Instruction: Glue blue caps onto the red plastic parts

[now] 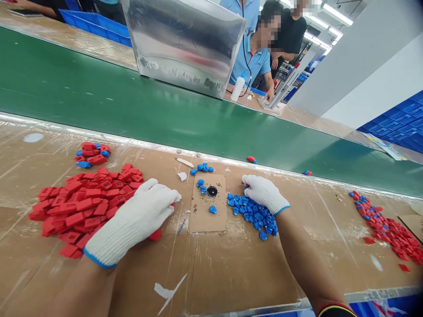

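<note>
My left hand [139,220], in a white knit glove, lies over the right side of a heap of red plastic pieces [89,200]. Its fingers are pinched together, and a bit of a red plastic piece shows at the fingertips. My right hand [264,192], gloved alike, is above the far edge of a pile of small blue plastic pieces [254,212]. Its fingers are curled, with a blue piece at their tips. Between both hands lies a cardboard sheet [208,220] bearing a small black round dish [212,191] and a few loose blue pieces.
A green conveyor belt [185,119] runs behind the table, with two red-and-blue pieces at its near edge. Joined red-and-blue pieces [93,152] lie at the back left; more pieces [386,229] spread at right. Across the belt stand a metal panel [188,48], a bottle [237,89] and several people.
</note>
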Motion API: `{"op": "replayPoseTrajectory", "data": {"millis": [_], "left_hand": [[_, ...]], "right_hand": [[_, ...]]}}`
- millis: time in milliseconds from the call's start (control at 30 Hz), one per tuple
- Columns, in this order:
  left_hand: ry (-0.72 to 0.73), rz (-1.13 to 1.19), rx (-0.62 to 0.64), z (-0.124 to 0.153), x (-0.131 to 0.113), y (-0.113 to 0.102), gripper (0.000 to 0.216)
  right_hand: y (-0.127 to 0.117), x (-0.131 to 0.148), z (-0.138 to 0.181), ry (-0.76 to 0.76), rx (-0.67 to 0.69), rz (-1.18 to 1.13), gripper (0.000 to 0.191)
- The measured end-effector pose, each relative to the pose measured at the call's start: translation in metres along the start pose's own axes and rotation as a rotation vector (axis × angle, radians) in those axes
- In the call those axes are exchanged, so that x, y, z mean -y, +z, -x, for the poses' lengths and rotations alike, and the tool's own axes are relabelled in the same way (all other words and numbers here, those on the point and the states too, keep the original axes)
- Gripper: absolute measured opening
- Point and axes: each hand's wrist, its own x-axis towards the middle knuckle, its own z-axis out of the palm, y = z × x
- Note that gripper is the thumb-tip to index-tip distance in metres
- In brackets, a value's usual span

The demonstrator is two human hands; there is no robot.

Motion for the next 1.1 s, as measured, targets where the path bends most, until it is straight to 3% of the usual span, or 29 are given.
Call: {"op": "replayPoseTrajectory", "data": {"millis": [100,200,300,367,467,600,867,1100], "left_hand": [[-0.088,0.218,-0.08,-0.004,0.004,-0.004,0.026],[-0.17,0.491,-0.296,-0.005,-0.002,-0.009,0.027],[-0.326,0.844,-0.549,-0.006,-0.019,-0.011,0.014],[-0.475,1.126,-0.643,-0.01,-0.03,-0.011,0.01],[-0.578,1.436,-0.665,-0.018,-0.038,-0.007,0.015],[-0.566,1.61,-0.603,-0.024,-0.036,-0.001,0.028],[-0.602,1.572,-0.623,-0.025,-0.03,-0.001,0.034],[-0.599,1.552,-0.636,-0.024,-0.031,-0.003,0.018]], "right_hand": [[-0.006,-0.004,-0.004,-0.025,-0.016,-0.047,0.026],[-0.019,-0.005,0.004,-0.061,-0.084,-0.135,0.034],[-0.031,0.011,0.013,-0.183,-0.237,-0.343,0.022],[-0.034,0.032,0.013,-0.345,-0.3,-0.493,0.01],[-0.03,0.065,0.006,-0.535,-0.226,-0.496,0.008],[-0.019,0.09,-0.007,-0.551,-0.065,-0.312,0.013],[-0.024,0.101,-0.014,-0.485,0.078,-0.064,0.017],[-0.037,0.098,-0.014,-0.481,0.083,-0.017,0.024]]}}
